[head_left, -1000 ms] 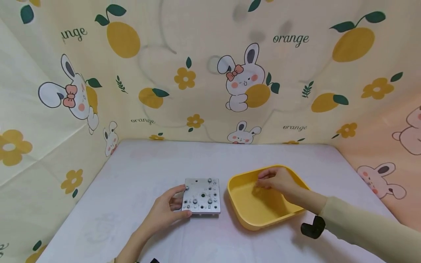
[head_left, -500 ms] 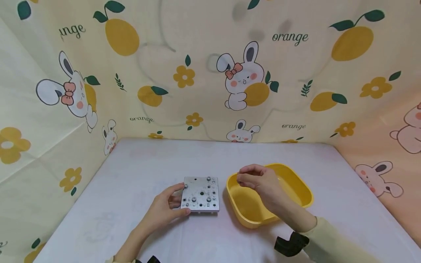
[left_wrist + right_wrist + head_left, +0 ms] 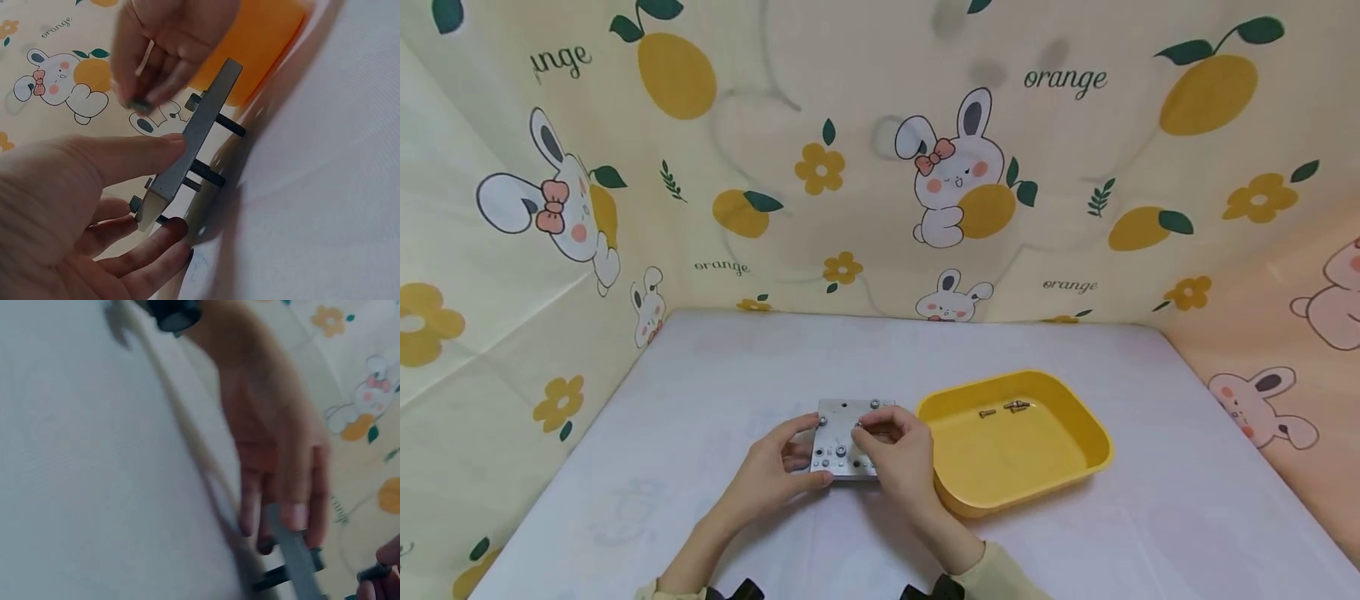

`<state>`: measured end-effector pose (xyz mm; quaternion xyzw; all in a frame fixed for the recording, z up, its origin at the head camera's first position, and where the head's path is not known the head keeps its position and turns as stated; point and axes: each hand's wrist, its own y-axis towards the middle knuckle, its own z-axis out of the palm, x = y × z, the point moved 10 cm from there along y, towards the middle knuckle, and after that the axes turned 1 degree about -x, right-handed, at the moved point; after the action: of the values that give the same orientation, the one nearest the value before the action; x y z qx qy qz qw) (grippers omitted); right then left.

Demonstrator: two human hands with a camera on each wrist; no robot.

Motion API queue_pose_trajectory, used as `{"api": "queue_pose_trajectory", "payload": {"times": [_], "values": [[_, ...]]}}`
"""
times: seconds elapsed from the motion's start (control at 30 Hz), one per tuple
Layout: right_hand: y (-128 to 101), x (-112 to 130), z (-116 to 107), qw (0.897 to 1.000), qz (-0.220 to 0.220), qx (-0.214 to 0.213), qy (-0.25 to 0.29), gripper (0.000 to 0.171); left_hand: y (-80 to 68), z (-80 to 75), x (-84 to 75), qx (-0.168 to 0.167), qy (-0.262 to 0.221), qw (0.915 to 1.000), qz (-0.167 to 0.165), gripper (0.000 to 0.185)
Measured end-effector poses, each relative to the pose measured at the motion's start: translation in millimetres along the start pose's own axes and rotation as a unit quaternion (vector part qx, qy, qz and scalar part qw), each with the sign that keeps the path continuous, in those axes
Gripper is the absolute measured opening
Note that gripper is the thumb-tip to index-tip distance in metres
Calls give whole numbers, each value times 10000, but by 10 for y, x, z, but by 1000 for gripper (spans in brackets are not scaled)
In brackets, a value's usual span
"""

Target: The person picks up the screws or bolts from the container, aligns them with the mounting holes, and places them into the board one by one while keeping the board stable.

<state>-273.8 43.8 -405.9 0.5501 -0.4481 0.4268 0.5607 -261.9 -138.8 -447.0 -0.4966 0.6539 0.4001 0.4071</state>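
Two hands meet at one metal plate near the middle of the tabletop (image 3: 700, 500), a pale matte surface walled by printed cloth (image 3: 850, 167) with rabbits and oranges.

Tray (image 3: 1097, 454): yellow plastic, rounded rectangle, shallow with a raised rim, just right of the plate; a few small screws (image 3: 1007, 407) lie near its far wall.

Metal plate (image 3: 835, 429): square, flat, grey, drilled with holes, several bolts set through it; the left wrist view shows dark threaded shanks projecting from its underside, and the plate's left edge lifted off the tabletop.

Left hand (image 3: 767, 479): forearm reaching in from the near edge, thumb on the plate's top, fingers curled under its left edge, gripping it.

Right hand (image 3: 898, 458): arched over the plate's right half, fingertips bunched downward, pinching a small dark bolt (image 3: 139, 103) just above the plate's face.
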Motion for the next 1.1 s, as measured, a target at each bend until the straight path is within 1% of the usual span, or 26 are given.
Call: {"api": "queue_pose_trajectory", "payload": {"times": [0.1,0.2,0.33,0.43,0.57,0.83,0.97,1.1], "values": [[-14,-59,17,9996,-50,-223,-187,12,-9,4,-11,50,-63,10000,51,81],[-19,-39,17,9984,-93,-382,-408,12,-4,4,-34,46,-82,9999,127,80],[-45,115,39,9971,-225,-385,-617,10,5,1,-63,17,-54,9998,205,79],[-81,239,55,9968,-354,-291,-660,11,2,6,-71,26,-90,9997,210,78],[-100,291,53,9961,-532,-251,-664,12,-4,6,-82,27,-161,9997,208,78],[-87,249,69,9958,-576,-96,-709,12,-18,-14,-74,-20,-177,9997,136,79],[-90,260,82,9948,-714,-26,-721,12,-13,-14,-52,-13,-182,9997,137,80],[-35,40,75,9934,-880,7,-737,14,-7,-9,-33,15,-153,9998,120,81]]}}
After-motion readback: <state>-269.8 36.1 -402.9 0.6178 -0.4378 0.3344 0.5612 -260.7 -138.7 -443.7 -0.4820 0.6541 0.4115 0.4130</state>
